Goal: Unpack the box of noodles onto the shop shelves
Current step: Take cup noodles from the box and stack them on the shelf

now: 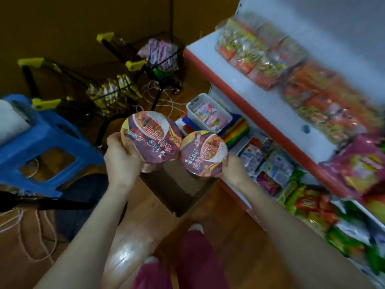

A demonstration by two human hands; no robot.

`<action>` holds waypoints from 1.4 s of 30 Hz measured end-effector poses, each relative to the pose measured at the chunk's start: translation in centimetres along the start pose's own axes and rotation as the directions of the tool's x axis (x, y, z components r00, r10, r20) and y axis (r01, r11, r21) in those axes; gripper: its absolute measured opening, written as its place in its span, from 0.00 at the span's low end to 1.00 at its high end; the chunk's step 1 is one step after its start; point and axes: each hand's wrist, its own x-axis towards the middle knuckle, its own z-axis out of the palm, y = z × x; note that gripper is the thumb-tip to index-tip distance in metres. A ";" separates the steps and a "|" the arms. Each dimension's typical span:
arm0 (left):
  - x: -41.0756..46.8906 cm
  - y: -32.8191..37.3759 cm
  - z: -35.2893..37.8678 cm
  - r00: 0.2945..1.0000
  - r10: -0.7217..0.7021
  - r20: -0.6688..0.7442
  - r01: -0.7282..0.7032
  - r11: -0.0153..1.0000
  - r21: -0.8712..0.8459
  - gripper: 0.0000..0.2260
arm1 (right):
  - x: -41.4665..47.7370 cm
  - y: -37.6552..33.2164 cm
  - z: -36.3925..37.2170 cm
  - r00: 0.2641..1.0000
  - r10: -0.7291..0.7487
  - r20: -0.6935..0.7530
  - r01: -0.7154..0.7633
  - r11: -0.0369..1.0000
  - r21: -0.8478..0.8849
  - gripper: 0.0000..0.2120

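Observation:
I hold two purple-lidded noodle bowls above an open cardboard box (177, 190) on the floor. My left hand (121, 161) grips the left noodle bowl (151, 136) by its side. My right hand (233, 170) grips the right noodle bowl (203, 153) from its right edge. The two lids nearly touch. The box interior looks dark, and I cannot tell what lies inside. White shop shelves (260, 94) with red edges stand to the right, stocked with noodle packets.
A blue plastic stool (48, 142) stands at the left. Two black wire carts with yellow handles (133, 65) hold packets behind the box. A white basket (208, 113) sits on the low shelf. Loose cords trail over the wooden floor.

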 end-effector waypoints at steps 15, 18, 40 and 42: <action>-7.9 14.4 -13.3 0.846 0.510 0.155 -0.485 0.857 -0.173 0.15 | -25.7 -3.0 -17.8 0.849 0.149 -0.507 -0.092 0.986 0.137 0.14; -11.1 17.5 -13.1 0.773 0.601 0.200 -0.558 0.796 -0.235 0.14 | -31.2 -1.6 -21.2 0.777 0.180 -0.604 -0.093 0.981 0.173 0.14; -60.6 34.3 -0.6 0.204 0.867 0.455 -0.492 0.493 -0.717 0.14 | -70.5 34.2 -39.4 0.216 0.638 -0.740 -0.098 0.768 0.633 0.18; -64.6 35.7 0.4 0.132 0.868 0.479 -0.462 0.481 -0.745 0.19 | -73.2 36.7 -40.2 0.145 0.657 -0.739 -0.113 0.753 0.648 0.19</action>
